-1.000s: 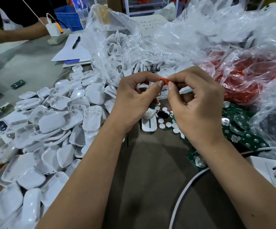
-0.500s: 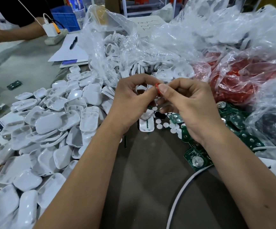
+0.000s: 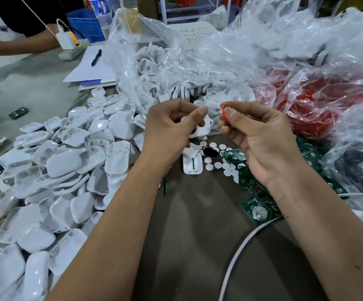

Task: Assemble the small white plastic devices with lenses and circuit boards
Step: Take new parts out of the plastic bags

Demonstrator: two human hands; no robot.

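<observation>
A: Shells point(image 3: 52, 187), a big pile of white ones, sit on the left side of the table point(image 3: 187, 246). What comes after that?

B: The left hand point(image 3: 167, 131). Its thumb and fingers pinch a white frame piece point(image 3: 203, 127) with holes in it, up above the table.

A: And next to it?

B: The right hand point(image 3: 261, 137) is just beside it, but the two hands are apart. It pinches a little red part point(image 3: 223, 110) at its fingertips, close to the white frame piece and not touching it.

A: What lies under the hands?

B: Small white round discs point(image 3: 214, 165), one black oval piece point(image 3: 210, 152) and a white shell with a green strip point(image 3: 192, 165) lie on the table.

A: And farther right?

B: Green circuit boards point(image 3: 256, 209) lie in a heap, and a white cable point(image 3: 237, 257) curves past them. Behind are clear bags; one holds white frames point(image 3: 165, 79) and one holds red parts point(image 3: 319, 109).
</observation>
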